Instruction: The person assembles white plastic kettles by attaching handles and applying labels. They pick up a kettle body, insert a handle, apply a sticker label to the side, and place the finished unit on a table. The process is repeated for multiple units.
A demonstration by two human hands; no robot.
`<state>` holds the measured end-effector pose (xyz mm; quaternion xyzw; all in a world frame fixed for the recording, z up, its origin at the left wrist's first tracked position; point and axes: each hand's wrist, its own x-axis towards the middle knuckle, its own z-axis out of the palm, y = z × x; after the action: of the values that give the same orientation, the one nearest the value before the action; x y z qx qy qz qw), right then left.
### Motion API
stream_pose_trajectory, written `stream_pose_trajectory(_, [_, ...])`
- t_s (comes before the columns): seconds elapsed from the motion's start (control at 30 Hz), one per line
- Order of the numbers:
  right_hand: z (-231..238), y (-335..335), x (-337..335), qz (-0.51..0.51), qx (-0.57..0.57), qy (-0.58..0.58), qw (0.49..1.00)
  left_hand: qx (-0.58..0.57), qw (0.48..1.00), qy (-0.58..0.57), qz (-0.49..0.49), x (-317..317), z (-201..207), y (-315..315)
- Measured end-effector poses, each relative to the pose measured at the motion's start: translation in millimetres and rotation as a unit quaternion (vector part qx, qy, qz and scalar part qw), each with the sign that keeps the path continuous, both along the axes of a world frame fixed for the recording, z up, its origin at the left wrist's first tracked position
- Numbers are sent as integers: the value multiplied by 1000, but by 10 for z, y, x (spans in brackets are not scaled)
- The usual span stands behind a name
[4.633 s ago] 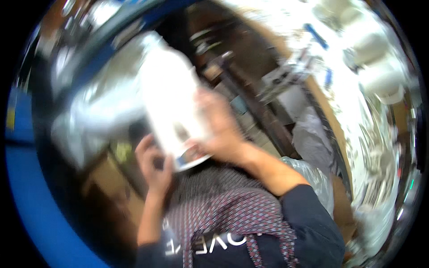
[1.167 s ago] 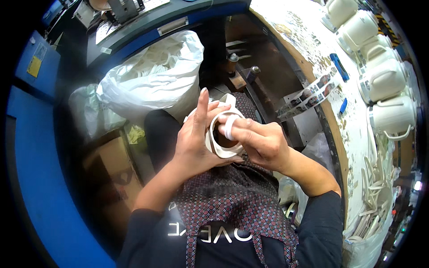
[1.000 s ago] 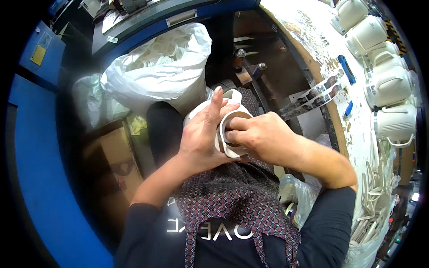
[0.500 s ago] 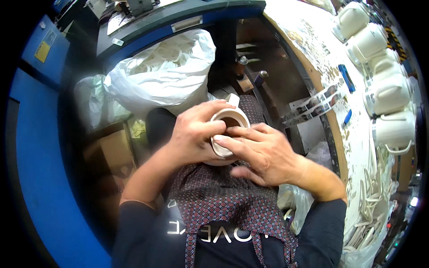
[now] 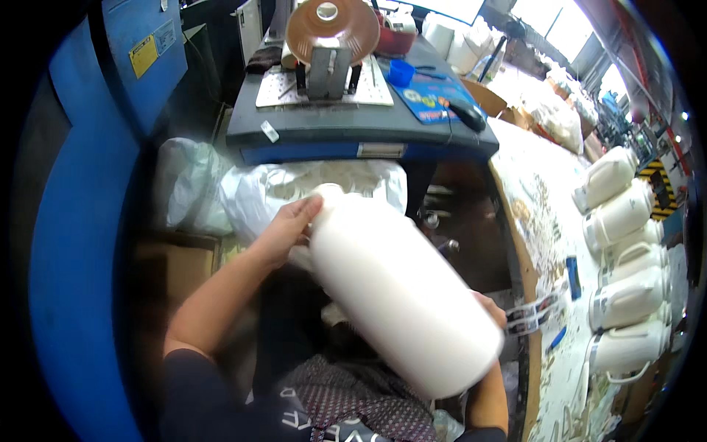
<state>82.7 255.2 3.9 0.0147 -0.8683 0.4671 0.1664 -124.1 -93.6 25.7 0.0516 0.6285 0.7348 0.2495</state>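
A large white plastic jug [image 5: 398, 295] is tilted in front of me, its narrow neck up to the left and its wide base down to the right. My left hand [image 5: 286, 227] grips the neck, thumb on the near side and fingers curled behind. At the base end, my right hand [image 5: 491, 309] holds the jug from its far right side. Most of that hand is hidden behind the jug; only part of it and the forearm show. The jug hangs above my patterned apron [image 5: 346, 390], and no handle is visible from this side.
Several white jugs [image 5: 626, 295] lie along the right bench [image 5: 526, 199], beside a blue cutter [image 5: 573, 277] and a sticker strip [image 5: 532, 315]. Ahead, a dark desk [image 5: 294, 125] carries a brown cone-shaped piece [image 5: 302, 37] and a mouse [image 5: 468, 116]. A white sack [image 5: 247, 199] sits below it.
The jug was upright on my lap, with both hands at its opening. Now it is lifted and tipped, left hand at the neck, right hand at the base. My view has tilted up toward the desk.
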Motion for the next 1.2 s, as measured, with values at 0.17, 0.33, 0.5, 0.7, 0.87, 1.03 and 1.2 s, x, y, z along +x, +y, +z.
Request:
stream_pose_trajectory(0.17, [304,415,-537,-28,-448,-6,894,-32,833,500,235,-1356,966,110])
stream_pose_trajectory(0.33, [1244,140,-2752,31,-545,104,832,-91,901,321,278,-3078,1201,-208])
stream_pose_trajectory(0.5, [1854,-408,-4333,22,-392,103,914,261,914,171,261,-2690,1181,-226])
stream_pose_trajectory(0.7, [1676,-1248,-5067,-62,-78,180,979,8,863,323,388,-1809,214,-1257])
stream_pose_trajectory(0.87, [1479,-1188,-4941,-66,172,241,953,185,869,175,425,-641,-344,-1589])
stream_pose_trajectory(1.03, [1796,-1282,-4620,-105,300,98,943,177,875,83,442,332,-859,-1648])
stream_pose_trajectory(1.2, [1793,-1087,-4238,-169,307,258,900,204,899,35,385,789,-1009,-1301])
